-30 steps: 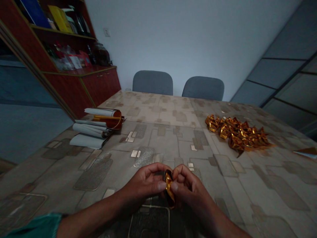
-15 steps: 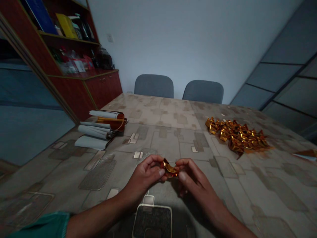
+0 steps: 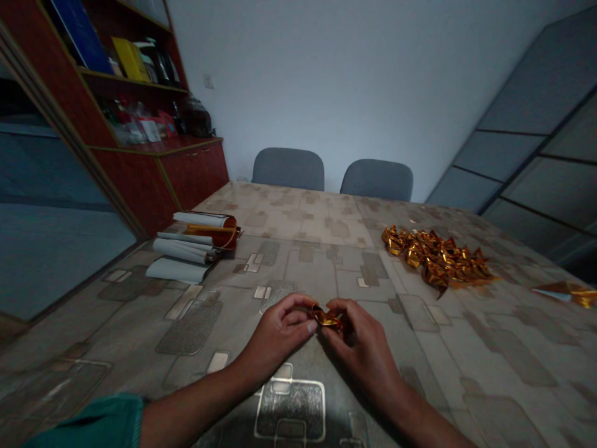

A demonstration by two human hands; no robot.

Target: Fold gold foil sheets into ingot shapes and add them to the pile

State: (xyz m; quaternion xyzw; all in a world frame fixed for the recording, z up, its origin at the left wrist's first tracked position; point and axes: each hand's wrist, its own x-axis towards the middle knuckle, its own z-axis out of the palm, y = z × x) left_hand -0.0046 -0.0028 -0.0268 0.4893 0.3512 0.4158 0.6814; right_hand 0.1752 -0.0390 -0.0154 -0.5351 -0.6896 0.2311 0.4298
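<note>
A small folded piece of shiny gold foil paper is held between both hands just above the table. My left hand pinches its left end with thumb and fingers. My right hand grips the right end, its thumb below and its index finger bent over the top. Fingers hide both ends of the piece. To the right lies a cluster of several folded gold foil pieces, with pointed tips, apart from the hands.
Folded sheets of gold paper with pale backs lie at the left. A loose gold foil piece is near the right edge of the patterned table. Two grey chairs stand beyond, and a red cabinet at the back left.
My right hand has turned and closed further round the gold piece, its thumb now lower. The piece looks more hidden by the fingers. The whole view has shifted slightly.
</note>
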